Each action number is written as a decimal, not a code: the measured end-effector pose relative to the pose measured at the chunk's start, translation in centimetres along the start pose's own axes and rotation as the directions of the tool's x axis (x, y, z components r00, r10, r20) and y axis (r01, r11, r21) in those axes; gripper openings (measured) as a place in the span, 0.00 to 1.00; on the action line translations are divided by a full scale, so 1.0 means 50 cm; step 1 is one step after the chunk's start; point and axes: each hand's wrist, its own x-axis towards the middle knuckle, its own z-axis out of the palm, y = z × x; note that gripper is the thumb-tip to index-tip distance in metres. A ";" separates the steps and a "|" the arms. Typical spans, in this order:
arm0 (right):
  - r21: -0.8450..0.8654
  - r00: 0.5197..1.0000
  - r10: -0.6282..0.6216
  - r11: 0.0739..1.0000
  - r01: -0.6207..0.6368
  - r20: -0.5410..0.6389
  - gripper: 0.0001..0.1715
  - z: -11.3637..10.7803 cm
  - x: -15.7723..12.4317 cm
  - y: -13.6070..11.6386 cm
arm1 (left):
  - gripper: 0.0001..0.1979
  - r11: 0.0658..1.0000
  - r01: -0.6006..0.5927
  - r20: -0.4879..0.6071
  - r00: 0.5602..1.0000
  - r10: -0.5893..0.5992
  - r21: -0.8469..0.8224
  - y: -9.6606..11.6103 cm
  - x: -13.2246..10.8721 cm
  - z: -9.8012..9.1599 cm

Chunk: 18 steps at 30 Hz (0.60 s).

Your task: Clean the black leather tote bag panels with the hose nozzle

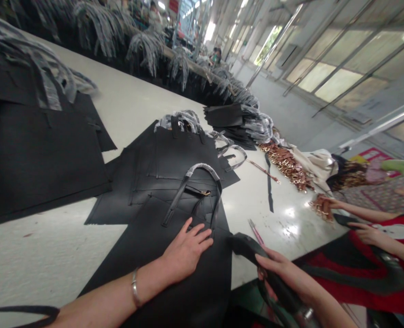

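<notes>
My left hand (188,250) lies on a black leather-like bag panel (202,291), its fingers spread and stretched out. Just beyond the fingertips, a bag handle (202,169) with clear plastic wrapped around its top arches up from the panel. A slit with a small gold-coloured zipper pull (206,193) shows inside that arch. My right hand (273,264) is closed around a black tool with a flared, nozzle-like head (246,245), which points at the panel's right edge. The tool's exact kind I cannot make out.
More black panels (184,155) overlap behind, with a large stack (41,155) at left. Brown straps with gold-coloured hardware (287,166), a black strip (269,187) and pink-handled tweezers-like tool (256,231) lie on the white table (253,196). A co-worker's hands (369,234) work at right.
</notes>
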 end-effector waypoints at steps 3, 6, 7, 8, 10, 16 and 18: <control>-0.037 0.995 -0.069 0.997 0.066 -0.077 0.23 0.023 0.025 -0.012 | 0.21 1.000 -0.006 0.006 1.000 0.006 0.019 -0.001 0.003 0.001; -0.065 0.972 -0.185 0.982 0.177 -0.146 0.23 0.054 0.047 -0.042 | 0.21 0.999 -0.026 0.008 1.000 0.026 0.027 0.007 0.000 -0.005; -0.075 0.966 -0.214 0.976 0.204 -0.147 0.23 0.064 0.047 -0.052 | 0.20 0.999 -0.013 -0.001 1.000 0.013 0.038 0.012 -0.004 -0.010; -0.087 0.964 -0.232 0.971 0.223 -0.127 0.25 0.075 0.043 -0.061 | 0.18 0.998 0.018 -0.015 1.000 -0.017 0.055 0.019 -0.010 -0.016; -0.107 0.971 -0.237 0.967 0.233 -0.032 0.27 0.098 0.028 -0.074 | 0.13 0.988 0.120 -0.031 0.993 -0.118 0.095 0.034 -0.027 -0.031; -0.129 0.950 -0.147 0.974 0.188 0.274 0.33 0.167 0.013 -0.082 | 0.10 0.964 0.219 -0.076 0.975 -0.209 0.151 0.049 -0.100 -0.039; -0.144 0.946 -0.125 0.974 0.174 0.299 0.34 0.188 0.028 -0.088 | 0.13 0.973 0.166 -0.127 0.981 -0.146 0.163 0.041 -0.116 -0.022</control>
